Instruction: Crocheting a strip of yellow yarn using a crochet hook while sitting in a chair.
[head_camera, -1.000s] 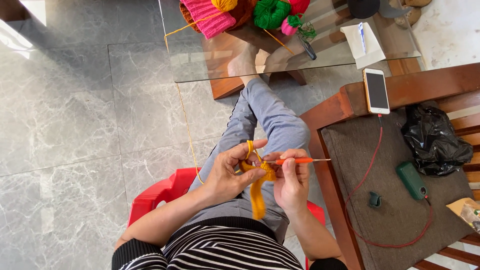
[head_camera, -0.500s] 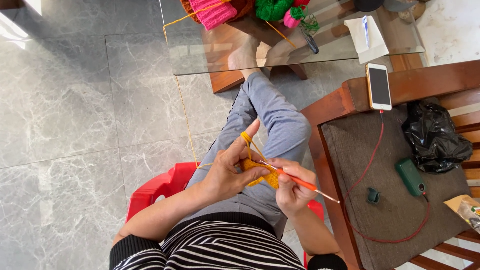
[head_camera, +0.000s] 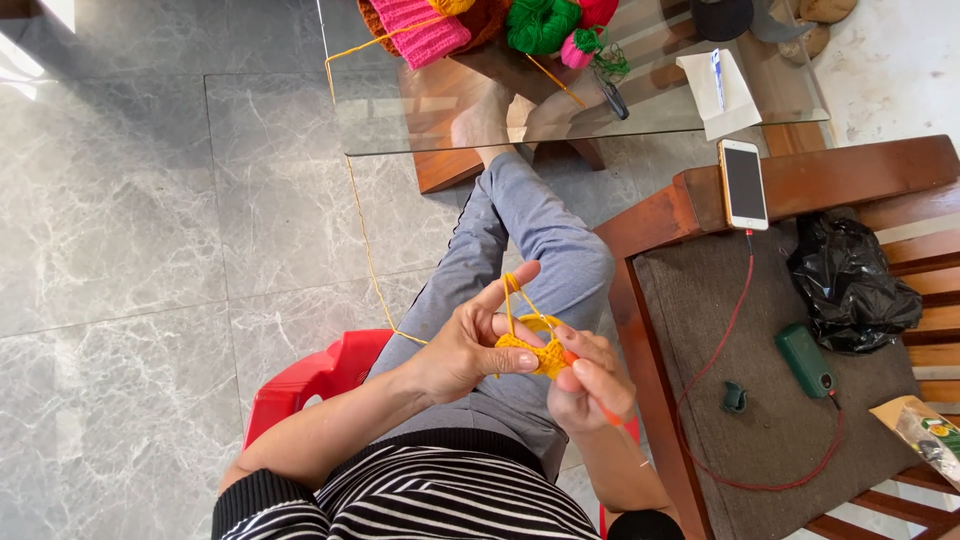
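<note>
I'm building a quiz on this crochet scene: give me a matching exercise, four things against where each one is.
Things:
1. yellow crochet piece
2. phone
3. green yarn ball
4. black bag

Places:
A. on the glass table
B. between the left hand and right hand
C. on the bench cushion
D. on the wooden armrest

Pairs: 1-B, 2-D, 3-A, 4-C
</note>
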